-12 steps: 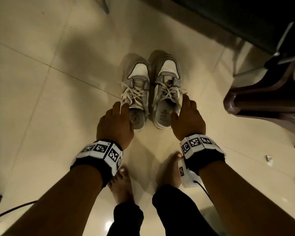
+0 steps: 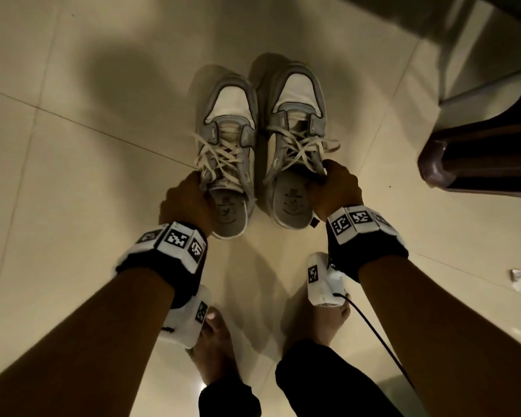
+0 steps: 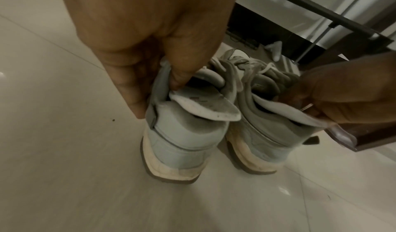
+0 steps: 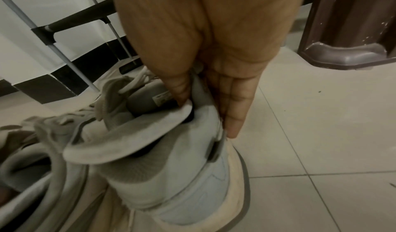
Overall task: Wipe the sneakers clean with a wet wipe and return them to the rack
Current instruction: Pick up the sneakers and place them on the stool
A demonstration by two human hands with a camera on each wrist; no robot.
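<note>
Floor: pale tiles (image 2: 73,206) carry both sneakers side by side, near their middle
Change: hands that hovered open half a second ago now grip
Left hand (image 2: 182,200): pinches left sneaker (image 2: 227,164) collar
Right hand (image 2: 336,191): pinches right sneaker (image 2: 292,139) collar
Meaning: probably lifting; no wipe visible

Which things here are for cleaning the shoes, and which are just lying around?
For the job:
left sneaker, held by the left hand
right sneaker, held by the right hand

Just lying about:
white scrap on the floor
brown furniture leg
</note>
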